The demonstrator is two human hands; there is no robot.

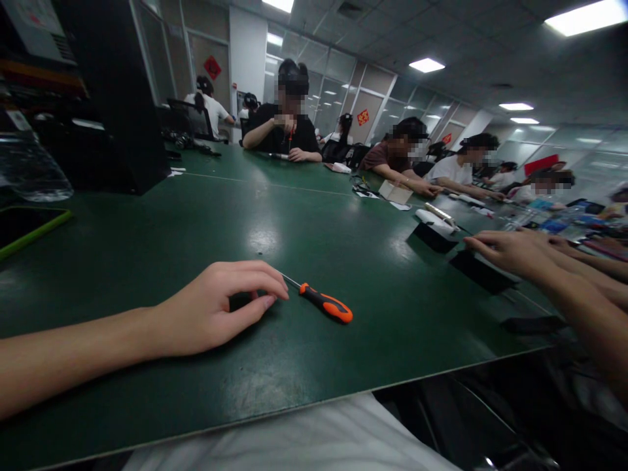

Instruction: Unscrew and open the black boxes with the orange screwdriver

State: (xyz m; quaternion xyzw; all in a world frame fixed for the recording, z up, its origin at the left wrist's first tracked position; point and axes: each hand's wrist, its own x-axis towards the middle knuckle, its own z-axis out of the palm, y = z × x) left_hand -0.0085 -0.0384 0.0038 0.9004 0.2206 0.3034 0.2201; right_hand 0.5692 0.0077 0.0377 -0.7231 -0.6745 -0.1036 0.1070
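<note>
1. While it lies flat on the green table [161, 248], the screwdriver [316, 296] shows its whole orange-and-black handle and part of its thin shaft.
2. Just beside the shaft, the person's left hand [223, 304] rests palm down, fingers loosely curved, gripping nothing; whether a fingertip touches the metal cannot be told.
3. The right hand cannot be made out, so its state cannot be told.
4. Farther right, a co-worker's hand [513, 252] reaches over a black box [481, 271]; contact is unclear.
5. At far left, a green-edged device [36, 232] lies near a clear bottle [36, 173].
6. Across the table sits a person in a black top [267, 118].
</note>
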